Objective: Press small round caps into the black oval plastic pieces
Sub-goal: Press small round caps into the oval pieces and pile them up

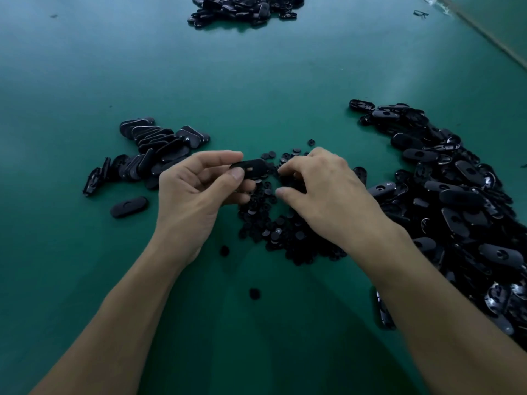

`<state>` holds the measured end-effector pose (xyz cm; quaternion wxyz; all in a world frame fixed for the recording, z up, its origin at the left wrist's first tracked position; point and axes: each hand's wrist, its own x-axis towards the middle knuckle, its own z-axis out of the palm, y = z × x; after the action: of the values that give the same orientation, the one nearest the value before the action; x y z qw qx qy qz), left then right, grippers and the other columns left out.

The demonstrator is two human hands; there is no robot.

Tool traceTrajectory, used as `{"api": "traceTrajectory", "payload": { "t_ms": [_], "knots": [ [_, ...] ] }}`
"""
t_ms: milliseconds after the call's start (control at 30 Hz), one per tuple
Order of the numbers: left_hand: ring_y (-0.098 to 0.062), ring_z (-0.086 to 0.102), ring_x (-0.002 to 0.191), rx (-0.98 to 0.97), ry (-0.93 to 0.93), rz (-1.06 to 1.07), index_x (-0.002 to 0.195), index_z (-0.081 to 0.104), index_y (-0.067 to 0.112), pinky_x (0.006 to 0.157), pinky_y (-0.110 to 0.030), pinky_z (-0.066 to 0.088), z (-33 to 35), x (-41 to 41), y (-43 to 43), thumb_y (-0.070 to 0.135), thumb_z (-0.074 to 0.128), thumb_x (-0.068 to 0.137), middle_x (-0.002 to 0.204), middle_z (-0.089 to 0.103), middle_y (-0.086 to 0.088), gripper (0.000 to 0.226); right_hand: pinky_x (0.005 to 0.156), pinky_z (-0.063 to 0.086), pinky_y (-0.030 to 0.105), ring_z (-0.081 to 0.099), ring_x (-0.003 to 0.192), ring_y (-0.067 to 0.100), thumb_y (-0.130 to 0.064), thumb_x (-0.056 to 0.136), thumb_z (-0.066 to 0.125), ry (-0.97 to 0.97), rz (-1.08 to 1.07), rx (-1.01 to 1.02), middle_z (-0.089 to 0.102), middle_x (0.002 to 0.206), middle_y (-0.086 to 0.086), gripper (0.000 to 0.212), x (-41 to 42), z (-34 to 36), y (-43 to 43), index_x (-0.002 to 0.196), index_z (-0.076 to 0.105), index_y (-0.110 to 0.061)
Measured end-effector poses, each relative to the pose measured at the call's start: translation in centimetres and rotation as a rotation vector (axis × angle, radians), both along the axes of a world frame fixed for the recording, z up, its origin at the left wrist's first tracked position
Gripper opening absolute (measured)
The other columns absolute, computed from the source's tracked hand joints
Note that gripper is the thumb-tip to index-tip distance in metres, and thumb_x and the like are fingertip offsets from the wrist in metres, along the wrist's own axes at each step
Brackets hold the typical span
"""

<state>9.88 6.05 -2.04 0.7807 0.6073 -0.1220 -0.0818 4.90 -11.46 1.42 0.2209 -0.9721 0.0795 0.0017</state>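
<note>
Black plastic, the oval piece sits just above the cap pile, with its long axis running left to right and its holed face up. The left hand pinches the piece's left end in a narrow grip. The right hand curls over the caps; whether its grip holds one cannot be told. The green counter lies open beyond, between the left stack and the right heap.
</note>
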Motion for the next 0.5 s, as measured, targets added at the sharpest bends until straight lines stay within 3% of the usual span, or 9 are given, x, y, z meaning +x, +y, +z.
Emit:
{"api": "traceTrajectory", "payload": {
  "t_ms": [167, 333, 500],
  "knots": [
    [-0.018, 0.073, 0.071, -0.003, -0.004, 0.006, 0.094, 0.073, 0.014, 0.064, -0.023, 0.057, -0.12, -0.04, -0.05, 0.002, 0.068, 0.088, 0.075, 0.074, -0.003, 0.015, 0.085, 0.052, 0.032, 0.06, 0.094, 0.017, -0.023, 0.095, 0.066, -0.041, -0.034, 0.032, 0.06, 0.103, -0.002, 0.014, -0.02, -0.28, 0.2, 0.108, 0.072, -0.023],
    [-0.018, 0.074, 0.072, 0.003, 0.006, 0.003, 0.095, 0.072, 0.012, 0.065, -0.022, 0.057, -0.11, -0.14, -0.02, 0.0, 0.068, 0.088, 0.075, 0.074, -0.003, 0.014, 0.085, 0.057, 0.037, 0.066, 0.091, 0.017, -0.015, 0.095, 0.063, -0.073, -0.033, 0.059, 0.07, 0.101, -0.001, 0.016, 0.15, -0.34, 0.22, 0.102, 0.076, -0.021],
    [-0.019, 0.074, 0.072, 0.002, 0.024, 0.002, 0.095, 0.072, 0.011, 0.065, -0.022, 0.057, 0.02, -0.1, -0.07, 0.011, 0.072, 0.082, 0.076, 0.074, -0.004, 0.013, 0.088, 0.056, 0.037, 0.067, 0.089, 0.016, -0.015, 0.092, 0.07, -0.12, -0.058, 0.175, 0.072, 0.095, -0.002, 0.011, 0.23, -0.31, 0.08, 0.1, 0.077, -0.02]
  ]
}}
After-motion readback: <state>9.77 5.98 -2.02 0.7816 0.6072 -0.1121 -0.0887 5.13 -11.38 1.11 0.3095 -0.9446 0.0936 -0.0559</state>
